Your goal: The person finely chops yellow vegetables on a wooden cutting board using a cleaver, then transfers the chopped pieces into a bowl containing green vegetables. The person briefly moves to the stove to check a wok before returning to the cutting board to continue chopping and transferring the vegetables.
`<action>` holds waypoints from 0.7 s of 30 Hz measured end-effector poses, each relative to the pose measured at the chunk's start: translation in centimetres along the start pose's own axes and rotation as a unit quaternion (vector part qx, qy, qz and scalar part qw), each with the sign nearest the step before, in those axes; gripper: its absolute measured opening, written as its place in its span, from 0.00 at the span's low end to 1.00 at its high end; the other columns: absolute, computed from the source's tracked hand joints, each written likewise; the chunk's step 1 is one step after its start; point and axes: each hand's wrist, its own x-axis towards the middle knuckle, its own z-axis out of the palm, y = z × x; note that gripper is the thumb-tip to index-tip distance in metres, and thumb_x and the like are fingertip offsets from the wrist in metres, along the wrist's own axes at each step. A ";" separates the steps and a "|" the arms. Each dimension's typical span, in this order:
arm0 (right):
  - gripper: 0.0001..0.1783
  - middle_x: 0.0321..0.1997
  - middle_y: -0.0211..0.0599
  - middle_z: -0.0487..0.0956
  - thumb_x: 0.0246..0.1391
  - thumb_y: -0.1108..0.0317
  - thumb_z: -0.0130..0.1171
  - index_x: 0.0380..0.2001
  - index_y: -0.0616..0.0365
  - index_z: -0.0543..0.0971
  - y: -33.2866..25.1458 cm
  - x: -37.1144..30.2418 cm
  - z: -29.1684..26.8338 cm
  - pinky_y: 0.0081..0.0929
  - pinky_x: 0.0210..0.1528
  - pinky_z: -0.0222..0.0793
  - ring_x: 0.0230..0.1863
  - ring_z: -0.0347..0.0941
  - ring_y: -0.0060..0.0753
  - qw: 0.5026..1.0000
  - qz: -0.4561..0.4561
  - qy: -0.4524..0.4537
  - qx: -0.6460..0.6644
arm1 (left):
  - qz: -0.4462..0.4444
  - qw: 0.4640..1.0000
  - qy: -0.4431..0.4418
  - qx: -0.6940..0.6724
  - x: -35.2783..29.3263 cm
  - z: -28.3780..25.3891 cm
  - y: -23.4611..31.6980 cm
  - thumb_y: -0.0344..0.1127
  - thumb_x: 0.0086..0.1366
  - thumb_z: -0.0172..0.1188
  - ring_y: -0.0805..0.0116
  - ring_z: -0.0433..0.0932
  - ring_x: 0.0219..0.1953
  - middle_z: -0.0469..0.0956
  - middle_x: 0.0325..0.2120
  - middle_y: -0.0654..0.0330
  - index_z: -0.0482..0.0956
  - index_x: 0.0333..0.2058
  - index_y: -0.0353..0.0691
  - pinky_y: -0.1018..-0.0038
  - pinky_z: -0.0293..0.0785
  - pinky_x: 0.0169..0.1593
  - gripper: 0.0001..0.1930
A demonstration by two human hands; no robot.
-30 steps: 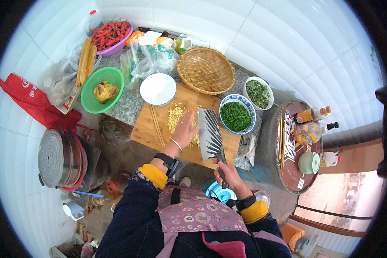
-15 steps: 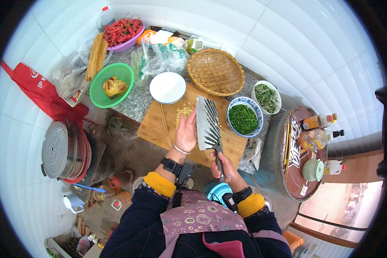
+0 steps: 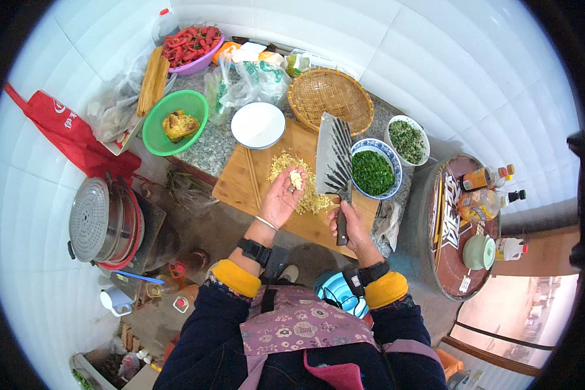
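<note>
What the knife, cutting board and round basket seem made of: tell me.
Knife blade: likely steel, with a grey sheen between dark streaks. Its handle: dark; wood or plastic, unclear. Cutting board: probably wood or bamboo, smooth-looking, light brown. Basket: apparently woven bamboo, slightly glossy, judging by its crossing tan strips.

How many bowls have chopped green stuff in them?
2. The blue-and-white bowl sits just right of the cleaver's blade, and the white bowl stands beyond it, farther right. Both are in plain view; no others show.
</note>
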 end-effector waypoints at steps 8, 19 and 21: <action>0.15 0.20 0.33 0.71 0.65 0.59 0.46 0.41 0.63 0.71 3.8 -9.0 -5.4 0.22 0.19 0.63 0.17 0.67 0.24 0.992 0.036 -0.029 -0.119 | 0.079 0.853 0.057 0.512 2.6 -2.6 0.9 0.36 0.69 0.51 0.62 0.52 0.69 0.57 0.65 0.49 0.74 0.54 0.37 0.69 0.43 0.69 0.18; 0.17 0.22 0.33 0.70 0.64 0.58 0.50 0.46 0.61 0.68 10.9 -12.9 -8.4 0.23 0.17 0.66 0.18 0.67 0.24 0.988 0.050 0.128 -0.065 | 0.150 0.630 0.132 0.750 2.2 -7.0 0.0 0.38 0.66 0.53 0.47 0.56 0.65 0.59 0.62 0.41 0.57 0.61 0.29 0.62 0.51 0.67 0.30; 0.17 0.22 0.33 0.71 0.64 0.58 0.50 0.45 0.61 0.68 11.2 -11.6 -7.5 0.23 0.17 0.66 0.18 0.67 0.24 0.990 0.043 0.119 -0.060 | 0.148 0.557 0.111 0.810 2.1 -6.5 -0.4 0.38 0.64 0.54 0.46 0.55 0.66 0.58 0.62 0.40 0.57 0.61 0.28 0.61 0.51 0.67 0.31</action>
